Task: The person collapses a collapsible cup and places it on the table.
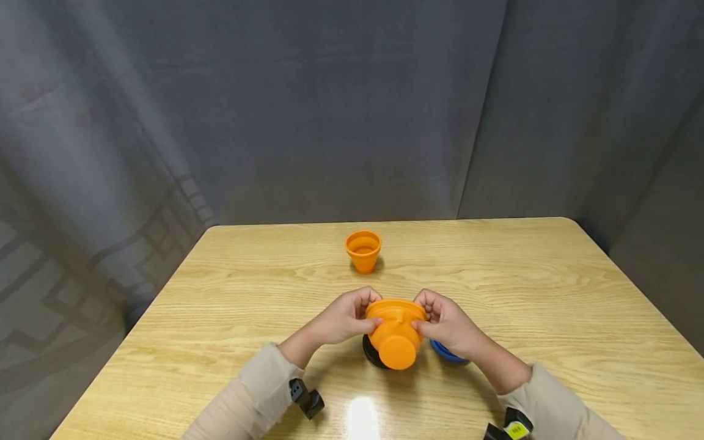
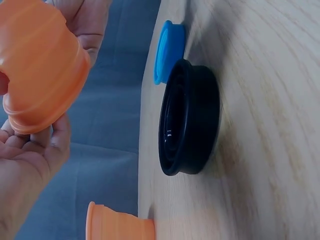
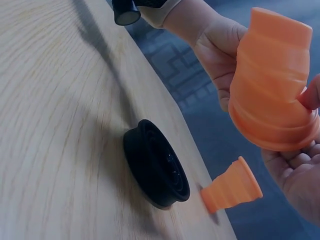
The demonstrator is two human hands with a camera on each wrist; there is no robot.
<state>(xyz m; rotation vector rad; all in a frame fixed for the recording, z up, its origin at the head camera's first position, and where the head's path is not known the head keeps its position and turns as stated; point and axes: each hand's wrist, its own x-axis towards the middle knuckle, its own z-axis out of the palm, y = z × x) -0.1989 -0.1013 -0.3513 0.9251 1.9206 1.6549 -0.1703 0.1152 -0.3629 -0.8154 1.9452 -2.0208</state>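
Both hands hold an orange collapsible cup [image 1: 397, 327] raised above the table, its base tilted towards me and its walls dented. My left hand [image 1: 348, 314] pinches the rim side, thumb on the outer wall and fingers behind. On the opposite side my right hand [image 1: 452, 325] grips it the same way; the right wrist view shows a thumb [image 3: 311, 95] pressing into the wall. Below the cup lies a flattened black collapsible cup [image 2: 202, 120], partly hidden in the head view. A flattened blue one [image 1: 449, 352] sits under my right hand, partly covered.
A second orange cup [image 1: 364, 260], extended, stands upright farther back on the wooden table [image 1: 264, 275]. Grey curtains [image 1: 330, 110] hang behind the table and at its sides. Black wrist devices [image 1: 306, 398] are strapped near the sleeves.
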